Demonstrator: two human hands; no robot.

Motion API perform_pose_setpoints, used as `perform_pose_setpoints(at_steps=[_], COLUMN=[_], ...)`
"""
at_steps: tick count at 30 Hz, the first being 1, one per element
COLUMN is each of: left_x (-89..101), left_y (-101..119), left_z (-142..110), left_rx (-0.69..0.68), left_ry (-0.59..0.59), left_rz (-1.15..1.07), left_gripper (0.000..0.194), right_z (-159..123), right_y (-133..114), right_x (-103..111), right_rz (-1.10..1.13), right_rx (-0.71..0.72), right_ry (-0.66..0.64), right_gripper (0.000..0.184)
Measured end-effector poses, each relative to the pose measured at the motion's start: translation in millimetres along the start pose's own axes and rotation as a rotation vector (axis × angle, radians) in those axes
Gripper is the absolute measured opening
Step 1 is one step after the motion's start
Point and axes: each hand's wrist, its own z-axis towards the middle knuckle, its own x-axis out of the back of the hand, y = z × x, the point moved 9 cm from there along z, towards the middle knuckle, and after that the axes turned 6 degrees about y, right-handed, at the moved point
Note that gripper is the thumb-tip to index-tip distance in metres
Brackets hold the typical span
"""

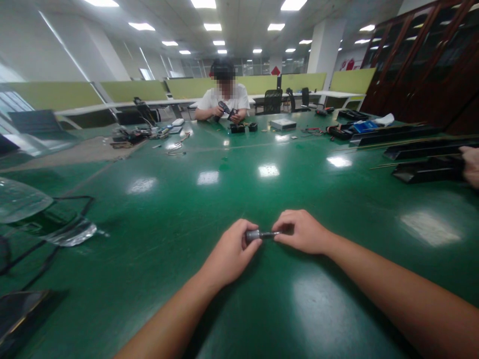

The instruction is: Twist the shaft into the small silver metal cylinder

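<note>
Just above the green tabletop, my left hand (234,252) is closed around a short grey metal cylinder (253,235), gripped between thumb and fingers. A thin dark metal shaft (267,234) extends from the cylinder toward the right, in line with it. My right hand (299,232) pinches the far end of this shaft with thumb and fingertips. Whether cylinder and shaft are one piece or two I cannot tell, and their exact kind is too small to make out.
A clear plastic bottle (41,212) lies at the left near black cables. A dark flat object (20,316) sits at lower left. Black metal channels (422,169) are at the right, with another person's hand (470,167). Across the green table (179,194) a person holds a power drill (224,107).
</note>
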Motion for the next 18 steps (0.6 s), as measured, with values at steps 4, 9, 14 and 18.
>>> perform_pose_setpoints(at_steps=[4,9,14,18], left_x=[-1.0,-1.7,-0.9,-1.8], left_y=[-1.7,-2.8,-1.1,-1.6], left_z=[0.6,0.5,0.6,0.6], left_rx=[0.022,0.032,0.019,0.025], left_ry=[-0.012,-0.02,-0.015,-0.032], left_rz=[0.005,0.008,0.004,-0.007], left_gripper=[0.019,0.019,0.019,0.02], right_z=[-1.2,-1.9,-1.4,-1.7], right_y=[2.9,5.5,8.1,15.0], right_x=[3.6,4.3,6.9,14.5], right_rz=[0.001,-0.003,-0.012,-0.035], right_rx=[-0.009,-0.017,-0.001,0.008], right_ry=[-0.003,-0.013,-0.03,-0.064], right_gripper=[0.01,0.01,0.01,0.011])
